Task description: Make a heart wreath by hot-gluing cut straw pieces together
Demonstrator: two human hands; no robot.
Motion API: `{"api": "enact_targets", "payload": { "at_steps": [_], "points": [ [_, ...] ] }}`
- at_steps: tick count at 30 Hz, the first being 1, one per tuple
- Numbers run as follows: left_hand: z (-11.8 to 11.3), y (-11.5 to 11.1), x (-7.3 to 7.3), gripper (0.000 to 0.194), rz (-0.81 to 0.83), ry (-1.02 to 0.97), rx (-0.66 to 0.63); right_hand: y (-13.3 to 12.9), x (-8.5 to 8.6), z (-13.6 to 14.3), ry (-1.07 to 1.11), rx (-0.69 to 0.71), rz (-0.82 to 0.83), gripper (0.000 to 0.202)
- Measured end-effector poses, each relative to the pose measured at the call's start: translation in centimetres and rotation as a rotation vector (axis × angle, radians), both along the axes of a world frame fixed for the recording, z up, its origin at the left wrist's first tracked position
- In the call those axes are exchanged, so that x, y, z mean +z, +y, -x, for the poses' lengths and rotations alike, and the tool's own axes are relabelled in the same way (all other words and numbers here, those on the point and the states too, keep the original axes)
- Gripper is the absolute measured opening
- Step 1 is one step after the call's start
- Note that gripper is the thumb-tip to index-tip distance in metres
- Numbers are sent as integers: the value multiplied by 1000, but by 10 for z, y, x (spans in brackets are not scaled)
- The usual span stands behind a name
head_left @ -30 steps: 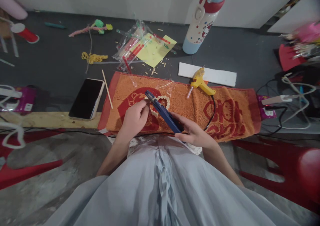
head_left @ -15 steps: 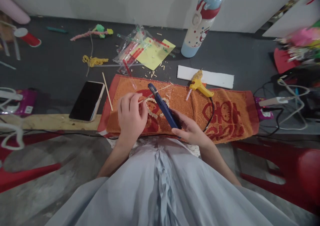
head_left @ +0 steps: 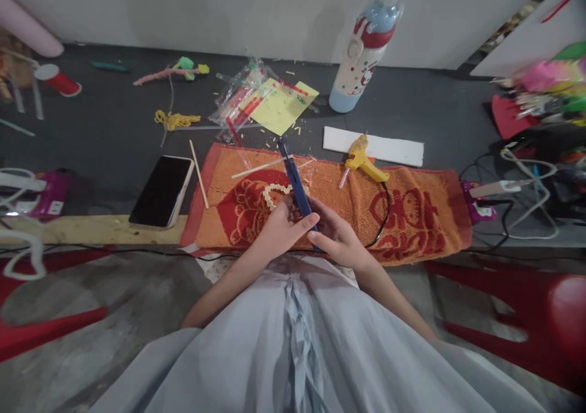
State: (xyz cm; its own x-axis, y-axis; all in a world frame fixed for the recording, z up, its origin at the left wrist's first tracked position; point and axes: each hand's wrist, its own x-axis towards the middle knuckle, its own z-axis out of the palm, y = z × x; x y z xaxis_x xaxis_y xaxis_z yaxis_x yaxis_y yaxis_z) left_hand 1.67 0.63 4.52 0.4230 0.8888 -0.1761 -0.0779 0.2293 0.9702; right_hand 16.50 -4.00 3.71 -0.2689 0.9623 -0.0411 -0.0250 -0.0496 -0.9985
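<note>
Both my left hand (head_left: 287, 225) and my right hand (head_left: 337, 231) are wrapped round the lower end of a long dark blue tool (head_left: 297, 184), which looks like a stapler. It points up and away over an orange and red towel (head_left: 412, 202). A thin pale stick (head_left: 256, 168) lies crosswise near the tool's far end. Partly hidden behind the tool and my left hand is a wavy cream outline shape (head_left: 270, 192) on the towel. To the right, a yellow glue gun (head_left: 364, 158) rests on a white strip (head_left: 398, 149). Another pale stick (head_left: 198, 174) lies at the towel's left edge.
A black-screened phone (head_left: 162, 191) lies left of the towel. Behind it are yellow string (head_left: 176, 120), plastic wrappers (head_left: 238, 102) and yellow paper (head_left: 286, 109) with small cut bits. A bottle (head_left: 361, 62) stands at the back. Red chairs (head_left: 513, 309) flank me.
My left hand has left the thin stick, which now lies over the towel, and has moved right to hold the blue tool. The tool now points more directly forward.
</note>
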Motion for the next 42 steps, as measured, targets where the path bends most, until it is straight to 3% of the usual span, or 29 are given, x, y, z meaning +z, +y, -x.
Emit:
{"api": "enact_targets", "payload": {
  "at_steps": [9,18,27,33,38,42],
  "points": [
    [-4,-5,-2,62,-1,-49,148,0,0,0,-64,3,-4,81],
    [-12,-7,-6,57,46,-115,173,4,0,-1,-43,-88,31,63],
    [-15,-9,-1,58,6,-96,174,6,25,6,-515,-143,56,49],
    [-15,-11,-1,57,9,-92,154,9,32,10,-853,-167,-35,40],
    [-11,-8,-1,56,-34,-70,136,13,37,11,-953,-146,-81,40],
    [7,-6,12,49,-184,119,63,14,39,10,-976,-168,-95,33]
  ]
}}
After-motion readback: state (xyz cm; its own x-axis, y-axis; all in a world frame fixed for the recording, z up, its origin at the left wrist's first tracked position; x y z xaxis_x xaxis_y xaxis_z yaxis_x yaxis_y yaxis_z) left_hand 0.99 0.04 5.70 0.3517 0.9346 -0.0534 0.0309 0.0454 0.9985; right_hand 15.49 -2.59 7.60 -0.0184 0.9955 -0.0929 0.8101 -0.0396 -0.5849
